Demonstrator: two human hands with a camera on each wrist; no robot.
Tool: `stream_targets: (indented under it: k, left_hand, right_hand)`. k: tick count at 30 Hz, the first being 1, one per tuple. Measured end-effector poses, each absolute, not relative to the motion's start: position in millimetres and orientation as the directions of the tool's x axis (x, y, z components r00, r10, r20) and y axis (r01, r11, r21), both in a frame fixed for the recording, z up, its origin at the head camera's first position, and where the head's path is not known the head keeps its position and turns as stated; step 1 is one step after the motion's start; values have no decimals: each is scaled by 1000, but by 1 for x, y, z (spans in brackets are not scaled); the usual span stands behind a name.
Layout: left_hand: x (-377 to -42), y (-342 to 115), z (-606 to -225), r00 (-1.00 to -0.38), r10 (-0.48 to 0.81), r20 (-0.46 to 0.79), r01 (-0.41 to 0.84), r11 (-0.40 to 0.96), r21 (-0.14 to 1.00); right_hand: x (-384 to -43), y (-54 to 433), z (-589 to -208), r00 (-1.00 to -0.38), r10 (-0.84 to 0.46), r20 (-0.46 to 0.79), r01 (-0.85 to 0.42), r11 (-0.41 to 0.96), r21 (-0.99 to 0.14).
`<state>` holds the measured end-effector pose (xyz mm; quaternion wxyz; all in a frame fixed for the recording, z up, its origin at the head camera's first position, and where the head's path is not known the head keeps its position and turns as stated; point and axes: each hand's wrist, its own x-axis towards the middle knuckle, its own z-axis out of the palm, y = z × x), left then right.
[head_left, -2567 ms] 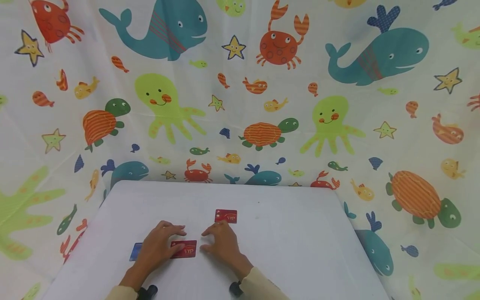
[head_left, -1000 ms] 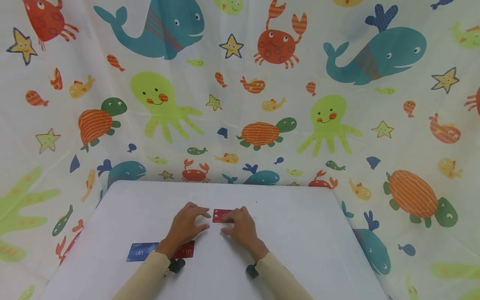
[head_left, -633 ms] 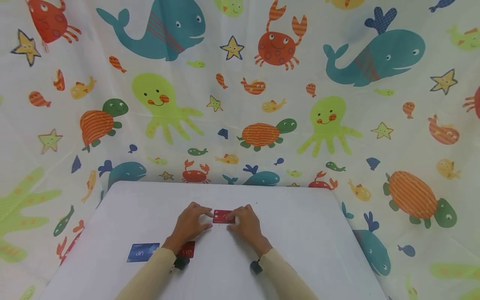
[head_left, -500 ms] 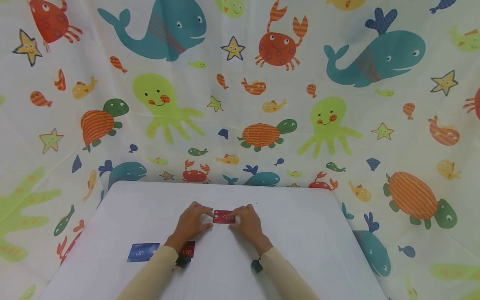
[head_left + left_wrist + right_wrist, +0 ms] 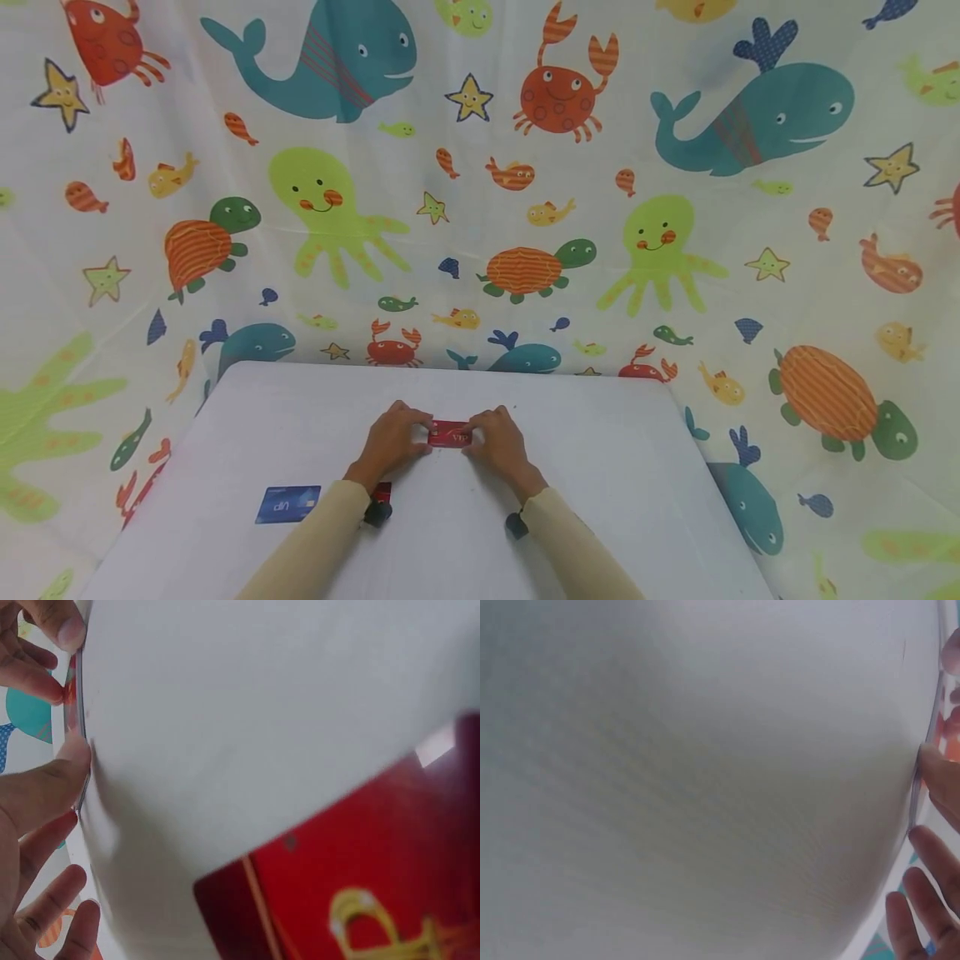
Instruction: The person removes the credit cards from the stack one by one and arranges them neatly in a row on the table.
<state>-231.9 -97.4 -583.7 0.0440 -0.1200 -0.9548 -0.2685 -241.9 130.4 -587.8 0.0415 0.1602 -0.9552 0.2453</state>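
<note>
A red VIP card (image 5: 450, 434) lies near the middle of the white table. My left hand (image 5: 392, 437) pinches its left end between thumb and forefinger, and my right hand (image 5: 501, 446) pinches the right end the same way. Seen nearly edge-on in the left wrist view, that card is a thin strip with the left thumb (image 5: 73, 754) on it. Under my left wrist lies a second red card (image 5: 382, 492), mostly hidden by the sleeve; its gold print looms large in the left wrist view. Left of the forearm is a blue VIP card (image 5: 287, 505), upside down to me.
The white table (image 5: 600, 483) ends at a back edge against a hanging cloth (image 5: 480, 208) printed with sea animals. A small black device (image 5: 378, 512) sits at my left wrist, another (image 5: 516, 525) at my right.
My left hand has moved from the nearer red card up to the far one. The right hand has shifted to its right end. Both now pinch the far red card.
</note>
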Motion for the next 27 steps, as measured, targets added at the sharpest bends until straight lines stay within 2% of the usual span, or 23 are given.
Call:
stream_targets:
  k: [6, 27]
  left_hand:
    - [-236, -92, -585, -965, 223, 139, 263, 841, 472]
    - [-234, -93, -583, -973, 185, 137, 230, 828, 511]
  right_hand:
    - [-245, 130, -590, -951, -280, 133, -309, 821, -481]
    - [-242, 131, -583, -954, -274, 126, -299, 811, -503]
